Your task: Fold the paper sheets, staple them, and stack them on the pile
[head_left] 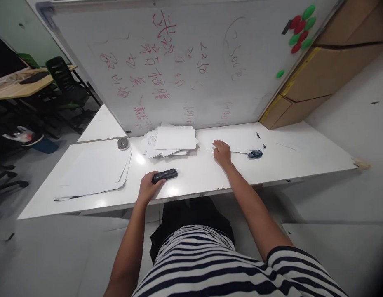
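My left hand (149, 187) is closed around a black stapler (165, 175) near the front edge of the white table (191, 175). Farther right, my right hand (222, 153) rests at the left end of a white sheet (242, 139), its fingers curled together. What those fingers hold, if anything, is too small to tell. A thin dark line runs from this hand to a small dark blue packet (255, 154). Between and behind both hands sits an uneven stack of white papers (176, 138), some sheets with writing on them.
More large sheets (94, 173) lie at the table's left, near a small grey-and-white device (123, 143). A whiteboard (206, 86) with red writing and several magnets stands along the back. Cardboard boxes (339, 74) are piled at the right. An office chair (67, 78) stands at far left.
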The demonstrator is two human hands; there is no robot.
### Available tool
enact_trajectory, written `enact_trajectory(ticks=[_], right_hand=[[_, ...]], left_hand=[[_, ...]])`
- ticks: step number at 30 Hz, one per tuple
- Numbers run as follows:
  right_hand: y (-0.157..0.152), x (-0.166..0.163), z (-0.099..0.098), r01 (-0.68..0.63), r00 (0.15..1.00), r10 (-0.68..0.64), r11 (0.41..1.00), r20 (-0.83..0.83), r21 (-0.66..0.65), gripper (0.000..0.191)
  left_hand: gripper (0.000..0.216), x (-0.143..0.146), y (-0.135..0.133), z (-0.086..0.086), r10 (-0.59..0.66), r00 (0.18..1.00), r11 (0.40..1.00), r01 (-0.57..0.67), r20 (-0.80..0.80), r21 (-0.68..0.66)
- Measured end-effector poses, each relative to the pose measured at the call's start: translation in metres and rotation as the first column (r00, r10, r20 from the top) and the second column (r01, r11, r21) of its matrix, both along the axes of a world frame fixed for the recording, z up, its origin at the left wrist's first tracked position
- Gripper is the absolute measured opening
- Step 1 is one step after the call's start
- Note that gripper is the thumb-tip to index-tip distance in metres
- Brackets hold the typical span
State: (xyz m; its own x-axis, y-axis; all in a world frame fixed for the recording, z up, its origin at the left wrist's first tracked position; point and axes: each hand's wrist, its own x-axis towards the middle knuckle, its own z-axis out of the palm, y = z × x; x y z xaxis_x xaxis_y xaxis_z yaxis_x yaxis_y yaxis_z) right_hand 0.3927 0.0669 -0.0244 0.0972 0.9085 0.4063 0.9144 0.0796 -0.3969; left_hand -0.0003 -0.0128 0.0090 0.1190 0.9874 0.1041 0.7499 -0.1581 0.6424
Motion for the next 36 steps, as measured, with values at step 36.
enact_trajectory(ticks=[36], right_hand=[[-0.009, -0.011, 0.032, 0.288, 0.849, -0.275, 0.957, -0.452, -0.04, 0.048]], left_hand=[[0.038, 0.001, 0.002, -0.003, 0.017, 0.999, 0.998, -0.014, -0.039, 0.057]])
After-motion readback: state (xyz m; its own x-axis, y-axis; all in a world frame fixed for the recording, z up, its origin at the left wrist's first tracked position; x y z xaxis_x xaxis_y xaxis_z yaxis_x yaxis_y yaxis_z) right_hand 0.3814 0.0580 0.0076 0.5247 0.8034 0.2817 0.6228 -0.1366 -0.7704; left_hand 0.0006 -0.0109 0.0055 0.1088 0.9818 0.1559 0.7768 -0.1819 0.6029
